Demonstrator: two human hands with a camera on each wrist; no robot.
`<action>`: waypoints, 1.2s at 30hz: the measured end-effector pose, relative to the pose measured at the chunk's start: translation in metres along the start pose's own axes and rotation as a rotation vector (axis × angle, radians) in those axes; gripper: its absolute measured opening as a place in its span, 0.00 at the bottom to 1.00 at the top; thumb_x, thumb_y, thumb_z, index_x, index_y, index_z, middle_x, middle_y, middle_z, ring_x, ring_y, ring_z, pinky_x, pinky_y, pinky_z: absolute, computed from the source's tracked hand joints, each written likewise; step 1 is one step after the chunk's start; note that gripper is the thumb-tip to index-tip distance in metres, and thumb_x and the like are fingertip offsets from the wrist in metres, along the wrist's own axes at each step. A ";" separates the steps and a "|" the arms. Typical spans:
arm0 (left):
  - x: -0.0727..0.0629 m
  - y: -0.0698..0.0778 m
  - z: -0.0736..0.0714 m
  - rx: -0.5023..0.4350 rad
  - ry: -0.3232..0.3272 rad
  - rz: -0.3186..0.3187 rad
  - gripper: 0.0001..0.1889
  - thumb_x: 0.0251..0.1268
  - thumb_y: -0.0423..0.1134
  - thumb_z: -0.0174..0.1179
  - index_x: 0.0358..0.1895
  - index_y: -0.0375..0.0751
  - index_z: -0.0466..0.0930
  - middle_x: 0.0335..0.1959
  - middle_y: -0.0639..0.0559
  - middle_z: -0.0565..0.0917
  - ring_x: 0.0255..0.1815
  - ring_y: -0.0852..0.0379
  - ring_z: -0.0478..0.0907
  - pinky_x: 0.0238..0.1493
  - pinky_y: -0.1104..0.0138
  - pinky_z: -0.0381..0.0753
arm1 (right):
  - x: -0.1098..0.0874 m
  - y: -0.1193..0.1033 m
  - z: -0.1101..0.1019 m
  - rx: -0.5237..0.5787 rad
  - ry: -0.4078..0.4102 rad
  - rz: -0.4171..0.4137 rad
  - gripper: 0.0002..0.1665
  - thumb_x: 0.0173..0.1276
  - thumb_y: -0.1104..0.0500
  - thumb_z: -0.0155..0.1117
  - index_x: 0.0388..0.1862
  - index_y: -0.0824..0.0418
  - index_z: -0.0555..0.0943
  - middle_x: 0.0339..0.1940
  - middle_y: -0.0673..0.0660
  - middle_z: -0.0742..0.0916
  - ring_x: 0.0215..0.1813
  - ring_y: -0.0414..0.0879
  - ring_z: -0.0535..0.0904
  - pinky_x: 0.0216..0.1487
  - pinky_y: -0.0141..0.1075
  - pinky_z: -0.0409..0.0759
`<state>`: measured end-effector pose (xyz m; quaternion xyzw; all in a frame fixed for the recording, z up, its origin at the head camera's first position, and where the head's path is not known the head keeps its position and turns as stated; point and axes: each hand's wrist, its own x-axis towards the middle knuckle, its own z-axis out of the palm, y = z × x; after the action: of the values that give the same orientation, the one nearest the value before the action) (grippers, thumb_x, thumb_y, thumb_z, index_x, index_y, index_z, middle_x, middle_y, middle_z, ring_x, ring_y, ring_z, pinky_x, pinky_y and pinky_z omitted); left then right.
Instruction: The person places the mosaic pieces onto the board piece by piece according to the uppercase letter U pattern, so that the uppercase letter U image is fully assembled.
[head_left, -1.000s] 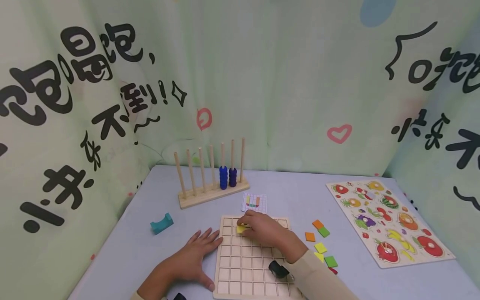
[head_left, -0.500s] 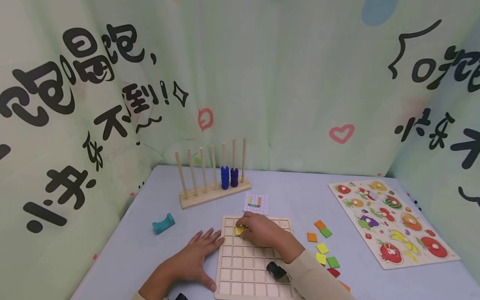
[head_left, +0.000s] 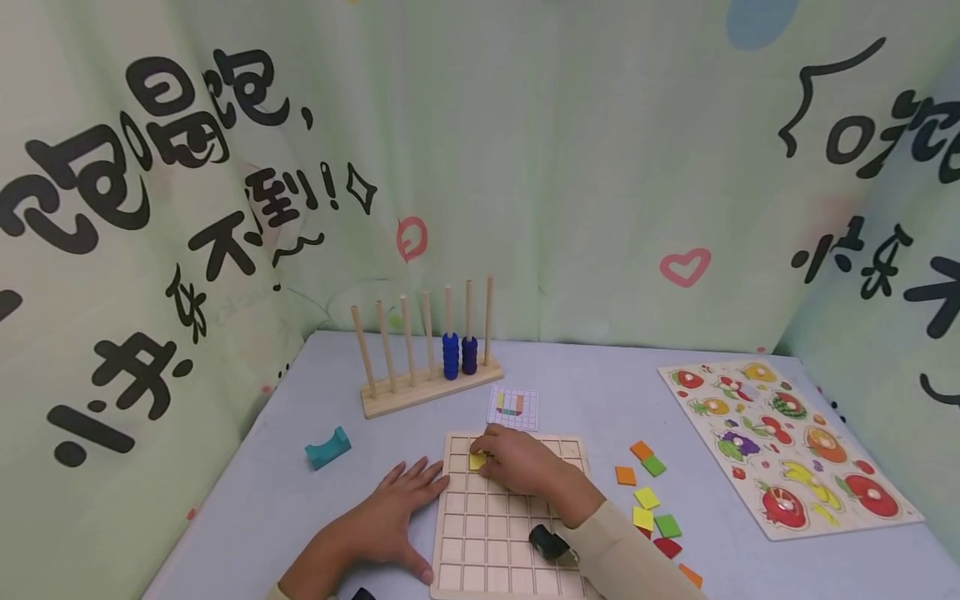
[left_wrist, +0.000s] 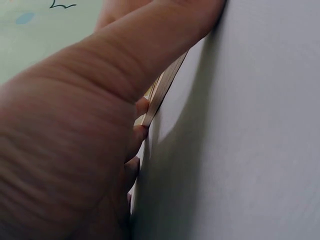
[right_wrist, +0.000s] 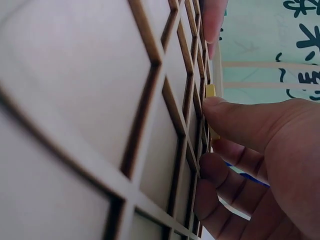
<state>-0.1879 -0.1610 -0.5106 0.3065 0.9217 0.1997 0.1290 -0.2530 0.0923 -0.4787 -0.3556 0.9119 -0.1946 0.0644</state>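
A yellow square tile (head_left: 477, 461) is at the upper left of a wooden grid board (head_left: 474, 528), in the second column from the left. My right hand (head_left: 521, 460) pinches this tile between thumb and fingers. The right wrist view shows the tile (right_wrist: 210, 90) tilted against the board's grid lines, with the thumb (right_wrist: 235, 117) on it. My left hand (head_left: 386, 518) lies with spread fingers on the table, fingertips and thumb at the board's left edge. In the left wrist view the thumb (left_wrist: 135, 45) runs along that edge.
Loose orange, green, yellow and red pieces (head_left: 667, 526) lie right of the board. Behind it is a small pattern card (head_left: 513, 408), then a peg stand (head_left: 431, 394) with blue beads. A teal arch block (head_left: 327, 449) sits left; a fruit puzzle (head_left: 757, 502) lies far right.
My right hand has shifted the yellow tile slightly left across the board. The left hand stays at the board's edge. The head view has turned slightly.
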 end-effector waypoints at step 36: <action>0.001 0.001 0.000 0.034 -0.009 -0.031 0.66 0.25 0.82 0.63 0.77 0.53 0.57 0.78 0.55 0.52 0.78 0.48 0.40 0.73 0.45 0.37 | -0.005 -0.003 -0.003 -0.026 -0.030 0.025 0.17 0.68 0.58 0.65 0.55 0.58 0.82 0.43 0.47 0.79 0.37 0.36 0.73 0.43 0.34 0.77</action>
<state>-0.1881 -0.1600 -0.5103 0.2950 0.9291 0.1805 0.1309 -0.2482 0.0945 -0.4745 -0.3480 0.9176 -0.1767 0.0757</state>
